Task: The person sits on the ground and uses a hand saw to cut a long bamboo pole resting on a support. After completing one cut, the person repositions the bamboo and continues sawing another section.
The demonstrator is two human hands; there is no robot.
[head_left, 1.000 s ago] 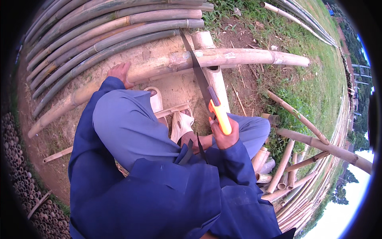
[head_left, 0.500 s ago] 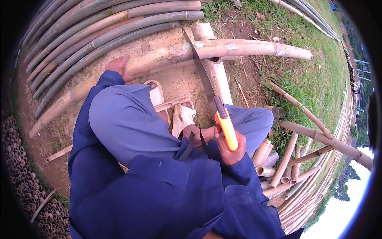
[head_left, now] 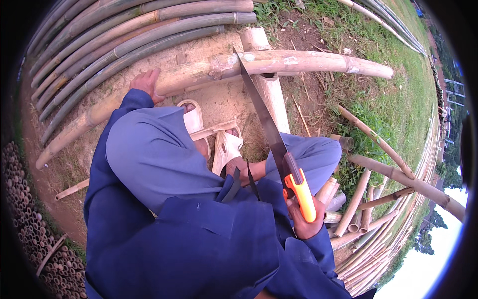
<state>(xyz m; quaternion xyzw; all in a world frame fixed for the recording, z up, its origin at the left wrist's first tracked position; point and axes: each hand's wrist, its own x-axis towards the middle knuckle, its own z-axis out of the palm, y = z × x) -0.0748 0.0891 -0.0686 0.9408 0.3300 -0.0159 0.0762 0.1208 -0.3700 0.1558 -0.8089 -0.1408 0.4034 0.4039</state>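
A thick tan bamboo pole (head_left: 191, 74) lies across in front of me. My left hand (head_left: 145, 85) grips it left of the middle, with thumb and fingers over its near and top sides. My right hand (head_left: 306, 219) is closed round the orange-yellow handle of a handsaw (head_left: 266, 117), low at the right by my knee. The long dark blade slants up and left, its far end against the pole. Beneath the pole near the blade runs a shorter bamboo support (head_left: 274, 97), pointing away from me.
Long bamboo poles (head_left: 144, 50) lie side by side at the far left. Cut bamboo pieces (head_left: 353, 204) are heaped at my right. A stack of bamboo ends (head_left: 42, 239) stands at the lower left. Grass (head_left: 383, 104) spreads to the right. My sandalled feet (head_left: 226, 149) are below the pole.
My right hand has drawn the saw back toward me and to the right, so less of the blade reaches past the pole. My left hand stays on the pole.
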